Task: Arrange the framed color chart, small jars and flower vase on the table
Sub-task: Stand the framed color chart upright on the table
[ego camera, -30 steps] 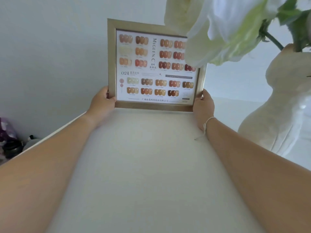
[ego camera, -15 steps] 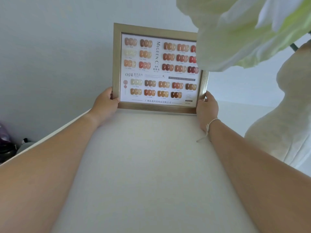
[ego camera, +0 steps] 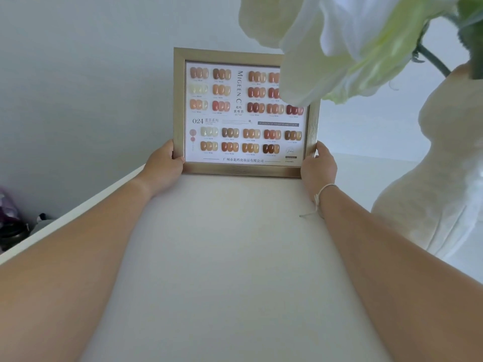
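Note:
The framed color chart (ego camera: 243,113) stands upright at the far end of the white table (ego camera: 235,257), against the wall, its gold frame around rows of nail color swatches. My left hand (ego camera: 164,165) grips its lower left corner and my right hand (ego camera: 317,165) grips its lower right corner. The white flower vase (ego camera: 439,184) stands on the table at the right, and its large white flower (ego camera: 339,43) hangs in front of the chart's upper right corner. No small jars are in view.
A pale wall rises behind the table. Past the table's left edge, lower down, sit dark and purple objects (ego camera: 10,226), blurred. A thin white bracelet is on my right wrist.
The view has shifted a little, so the flower and vase sit differently in the picture. Both hands keep the same grip on the chart's lower corners.

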Demonstrator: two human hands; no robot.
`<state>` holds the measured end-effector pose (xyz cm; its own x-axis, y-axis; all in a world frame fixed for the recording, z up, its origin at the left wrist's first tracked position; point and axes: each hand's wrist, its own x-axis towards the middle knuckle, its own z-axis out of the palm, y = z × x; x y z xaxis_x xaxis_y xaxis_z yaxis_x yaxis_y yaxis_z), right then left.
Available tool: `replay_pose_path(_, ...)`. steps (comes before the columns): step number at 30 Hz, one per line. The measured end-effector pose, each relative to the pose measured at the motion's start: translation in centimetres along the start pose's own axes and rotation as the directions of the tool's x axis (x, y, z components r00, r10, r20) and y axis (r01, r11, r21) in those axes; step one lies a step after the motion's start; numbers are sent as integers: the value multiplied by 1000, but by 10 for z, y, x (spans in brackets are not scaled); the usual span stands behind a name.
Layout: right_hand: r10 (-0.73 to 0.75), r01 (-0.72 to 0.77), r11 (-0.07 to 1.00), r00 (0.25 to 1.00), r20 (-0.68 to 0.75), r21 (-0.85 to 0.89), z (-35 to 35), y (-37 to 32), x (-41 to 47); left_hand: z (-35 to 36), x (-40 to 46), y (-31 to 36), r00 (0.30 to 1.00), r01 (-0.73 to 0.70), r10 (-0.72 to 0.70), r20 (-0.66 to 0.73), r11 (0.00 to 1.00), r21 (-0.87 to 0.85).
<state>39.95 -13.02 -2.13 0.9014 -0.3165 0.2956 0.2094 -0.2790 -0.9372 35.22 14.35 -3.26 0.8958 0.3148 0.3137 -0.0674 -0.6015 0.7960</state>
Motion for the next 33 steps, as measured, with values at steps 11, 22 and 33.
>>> replay_pose_path(11, -15, 15, 1000, 1000, 11, -13, -6, -2, -10, -4, -12, 1, 1000, -2, 3, -18, 999, 40)
replay_pose_path(22, -222, 238, 964, 965, 138, -116, -36, -11, -75, -15, -92, 22, 1000, -1, 3, -8, 986, 167)
replay_pose_path(33, -451, 548, 823, 789, 418, -147, -122, -25, -170, -7, -219, 81, 993, -109, 114, -40, 987, 120)
